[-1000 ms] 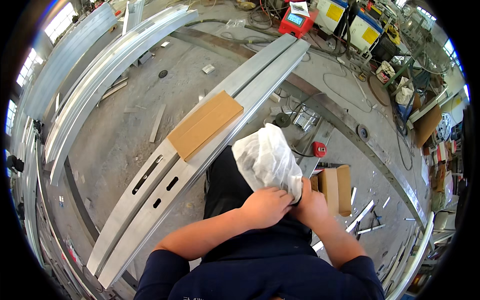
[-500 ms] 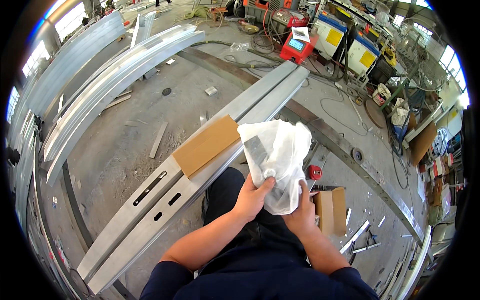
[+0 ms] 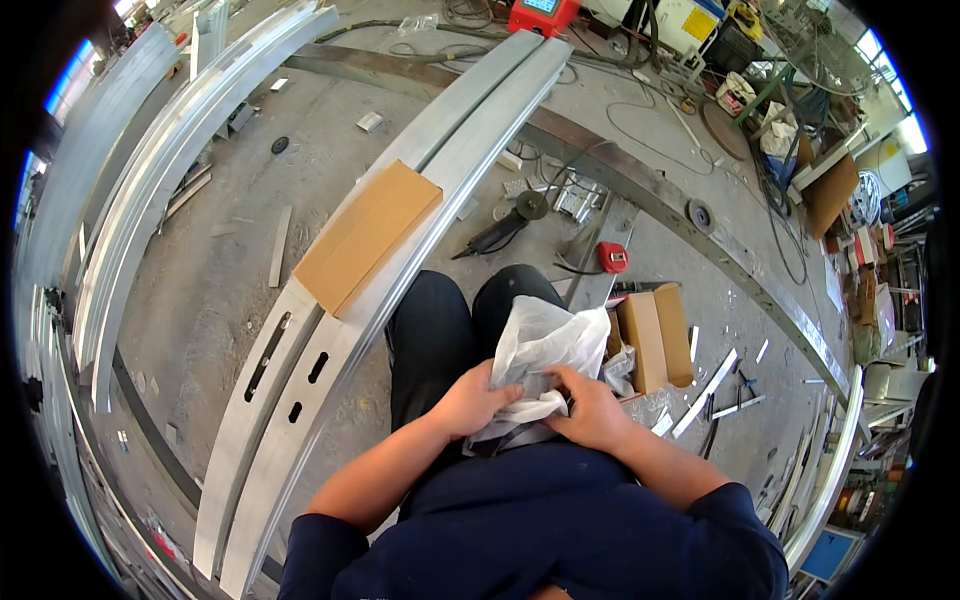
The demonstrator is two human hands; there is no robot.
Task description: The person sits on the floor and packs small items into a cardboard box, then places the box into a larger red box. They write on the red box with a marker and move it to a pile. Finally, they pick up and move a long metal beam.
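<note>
A crumpled white translucent bag (image 3: 548,340) is bunched up over my lap, gripped from both sides. My left hand (image 3: 474,402) pinches its left edge with the thumb on top. On the other side, my right hand (image 3: 592,408) has its fingers closed on the material. Something dark and grey shows at the bag's lower end, close to my shirt, but I cannot make out what it is. A closed brown cardboard box (image 3: 366,238) lies to the left, across two long silvery metal profiles (image 3: 330,350) with slots cut in them.
An open cardboard box (image 3: 655,335) with wrapped items stands right of my knees. Beyond my knees lie an angle grinder (image 3: 505,225) and a red tape measure (image 3: 612,257). A long steel beam (image 3: 640,180) crosses the floor, with more metal profiles (image 3: 165,190) stacked at left.
Both hands have drawn the bag down and nearer to my body, bunching it. The view has tipped downward, bringing my knees and the grinder into sight.
</note>
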